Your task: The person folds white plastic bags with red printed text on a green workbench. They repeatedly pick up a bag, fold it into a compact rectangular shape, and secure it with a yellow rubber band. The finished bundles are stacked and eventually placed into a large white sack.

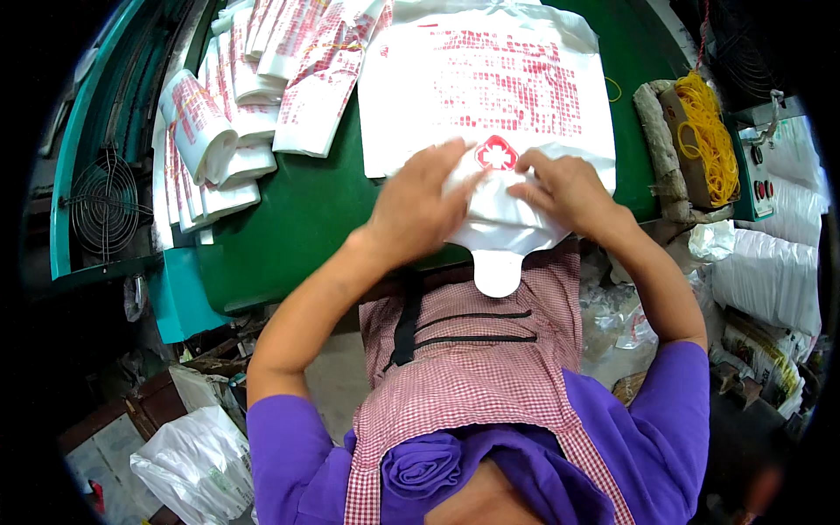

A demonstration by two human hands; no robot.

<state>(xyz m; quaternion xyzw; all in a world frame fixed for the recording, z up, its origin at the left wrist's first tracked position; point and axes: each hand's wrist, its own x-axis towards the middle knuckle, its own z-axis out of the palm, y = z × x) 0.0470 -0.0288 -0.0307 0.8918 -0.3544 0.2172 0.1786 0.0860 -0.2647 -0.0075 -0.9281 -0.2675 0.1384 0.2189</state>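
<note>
Far left: a round wire fan guard point(105, 206) set in a teal machine frame point(61, 175).

Left of centre, on the green table point(297, 227): a row of folded bundles of white plastic bags with red print point(227, 114), each bound with a rubber band, overlapping one another and fanned from the table's left edge up toward the top of the view. One rolled bundle point(199, 122) lies on top of the row at its left end.

Centre: a flat stack of white plastic bags with red print and a red cross emblem point(490, 87), lying on the table directly before the person. Its near edge is folded up and its handle tab point(497, 273) hangs over the table's front edge, above the red-and-white checked apron point(472, 367).

Left hand point(416, 210): palm down on the near left part of the stack, fingers together and extended toward the emblem, pressing flat; nothing is clasped.

Right hand point(564, 188): on the near right part of the stack, fingers curled and pinching the folded plastic just right of the emblem.

Right: a single yellow rubber band point(614, 87) on the table beside the stack; beyond the table's edge, a box heaped with yellow rubber bands point(709, 131); a control panel with red buttons point(761, 188); white sacks point(770, 280) stacked below.

Lower left, floor: a crumpled white plastic bag point(197, 468).
</note>
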